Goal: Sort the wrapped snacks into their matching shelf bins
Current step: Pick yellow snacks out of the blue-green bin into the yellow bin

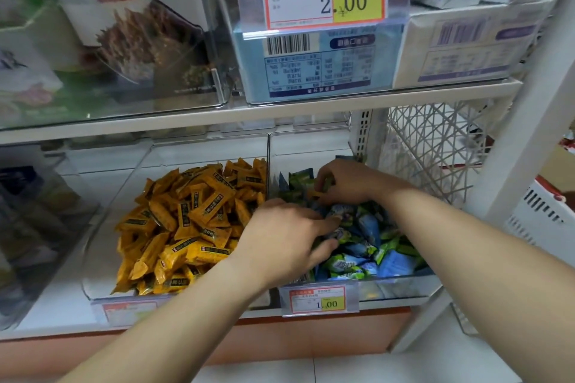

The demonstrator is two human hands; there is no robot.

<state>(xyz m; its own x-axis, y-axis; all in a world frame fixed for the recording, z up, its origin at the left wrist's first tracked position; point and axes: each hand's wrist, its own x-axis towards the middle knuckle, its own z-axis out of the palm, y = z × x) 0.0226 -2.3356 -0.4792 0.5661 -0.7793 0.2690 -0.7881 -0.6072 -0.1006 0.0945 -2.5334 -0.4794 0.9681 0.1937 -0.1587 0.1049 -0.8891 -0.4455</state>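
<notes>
Shop shelving (280,115) carries two clear bins. Orange snacks (193,221) fill the left bin (102,258), and blue and green snacks (367,246) fill the right bin (401,284). Both hands are in the right bin. The right hand (348,183) seems to pinch a stray orange wrapper (315,194). The left hand (286,233) lies among the packets and I cannot tell its grip. It is better to lift the stray one clear before moving it left.

The fingertips of the left hand (280,236) and right hand (348,183) sink out of sight among the blue-green snacks (367,246), so any grip, perhaps on an orange wrapper (314,194), cannot be told.
</notes>
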